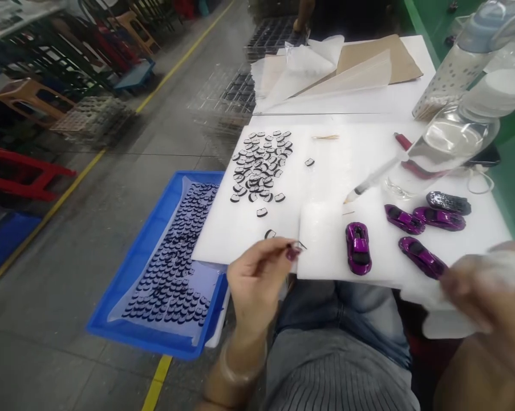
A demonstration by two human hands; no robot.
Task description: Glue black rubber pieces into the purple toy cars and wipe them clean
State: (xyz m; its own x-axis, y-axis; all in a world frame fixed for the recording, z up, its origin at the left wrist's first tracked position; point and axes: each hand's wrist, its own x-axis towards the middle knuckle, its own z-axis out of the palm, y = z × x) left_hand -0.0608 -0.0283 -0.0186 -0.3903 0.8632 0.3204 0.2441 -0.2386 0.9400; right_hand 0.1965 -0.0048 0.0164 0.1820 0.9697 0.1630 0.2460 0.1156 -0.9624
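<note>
My left hand (259, 279) is closed in a pinch over the white work surface's front edge, with a small dark-edged curved piece (300, 245) between thumb and fingertip. Just beyond it lies a similar black-and-white piece (270, 233). At the right, my right hand (482, 297) is blurred by motion, its fingers curled around a crumpled white cloth (503, 268). A purple toy car (359, 249) stands between my hands. Close to my right hand is another purple toy car (422, 257).
Several loose pieces (257, 165) are spread at the left of the white board (347, 131). A blue tray (107, 328) of dark pieces sits lower left. A syringe (374, 177), a clear jar (458, 131) and more cars (440, 218) are at right; paper sheets (364, 63) lie behind.
</note>
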